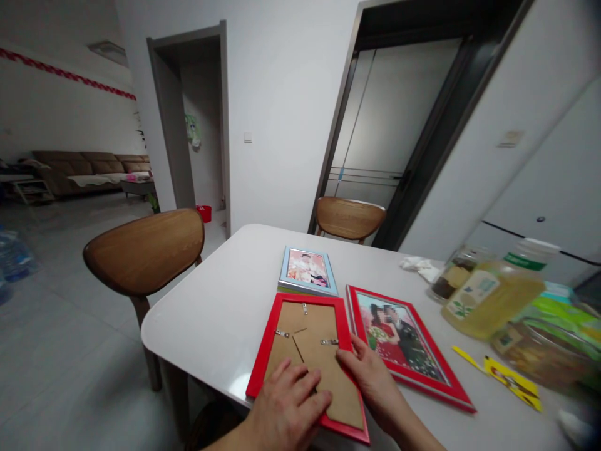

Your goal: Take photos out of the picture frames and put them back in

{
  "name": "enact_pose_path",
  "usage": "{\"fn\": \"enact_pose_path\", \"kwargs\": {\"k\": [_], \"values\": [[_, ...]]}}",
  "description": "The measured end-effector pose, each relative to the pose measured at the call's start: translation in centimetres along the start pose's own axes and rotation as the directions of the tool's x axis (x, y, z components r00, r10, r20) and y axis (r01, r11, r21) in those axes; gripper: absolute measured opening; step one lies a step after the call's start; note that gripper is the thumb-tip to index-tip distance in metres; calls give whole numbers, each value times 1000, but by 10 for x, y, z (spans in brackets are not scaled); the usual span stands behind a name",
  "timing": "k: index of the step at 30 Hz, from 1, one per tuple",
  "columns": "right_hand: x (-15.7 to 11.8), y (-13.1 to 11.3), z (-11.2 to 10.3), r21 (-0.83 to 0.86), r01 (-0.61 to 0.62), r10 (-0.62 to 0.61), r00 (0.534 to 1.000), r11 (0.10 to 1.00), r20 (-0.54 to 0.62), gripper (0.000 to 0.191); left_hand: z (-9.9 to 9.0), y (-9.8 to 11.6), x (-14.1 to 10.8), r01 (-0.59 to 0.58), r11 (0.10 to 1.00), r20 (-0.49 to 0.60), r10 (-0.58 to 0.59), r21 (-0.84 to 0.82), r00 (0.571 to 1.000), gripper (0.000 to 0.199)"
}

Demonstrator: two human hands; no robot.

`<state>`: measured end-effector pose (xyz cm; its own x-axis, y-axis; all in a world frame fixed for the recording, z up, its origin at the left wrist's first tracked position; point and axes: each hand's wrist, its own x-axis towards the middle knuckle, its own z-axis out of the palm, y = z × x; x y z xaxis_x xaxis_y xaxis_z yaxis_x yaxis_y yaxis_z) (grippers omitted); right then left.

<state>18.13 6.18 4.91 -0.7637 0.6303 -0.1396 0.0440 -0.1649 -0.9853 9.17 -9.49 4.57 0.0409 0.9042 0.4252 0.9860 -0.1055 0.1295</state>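
A red frame (265,351) lies back side up near the table's front edge, its brown backing board (314,319) showing metal clips and a dark slit. My left hand (288,401) rests on the lower part of the board with its fingers apart. At the frame's right edge, my right hand (369,373) has its thumb on the board side and its fingers against the rim, gripping it. To the right, a second red frame (404,338) lies picture side up. Behind the first, a light blue frame (308,269) with a picture lies on top of something green.
On the white table (201,326), the right side holds a bottle of yellow liquid (498,294), a jar (457,272), a clear bowl (544,351), yellow wrappers (511,382) and crumpled tissue (422,268). Wooden chairs stand at the left (150,250) and far side (350,217).
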Motion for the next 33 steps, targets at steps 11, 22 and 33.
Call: {"fn": "enact_pose_path", "kwargs": {"k": [11,22,33], "values": [[11,22,-11,-918,154,-350,937,364,18,38,4,-6,-5,151,966,185,-112,-209,976,29],[36,8,-3,-957,201,-279,950,208,139,31,11,-73,-4,564,763,69,-574,-316,816,57],[39,11,0,-964,199,-371,920,174,123,30,15,-72,-7,555,744,32,-587,-373,809,59]]}}
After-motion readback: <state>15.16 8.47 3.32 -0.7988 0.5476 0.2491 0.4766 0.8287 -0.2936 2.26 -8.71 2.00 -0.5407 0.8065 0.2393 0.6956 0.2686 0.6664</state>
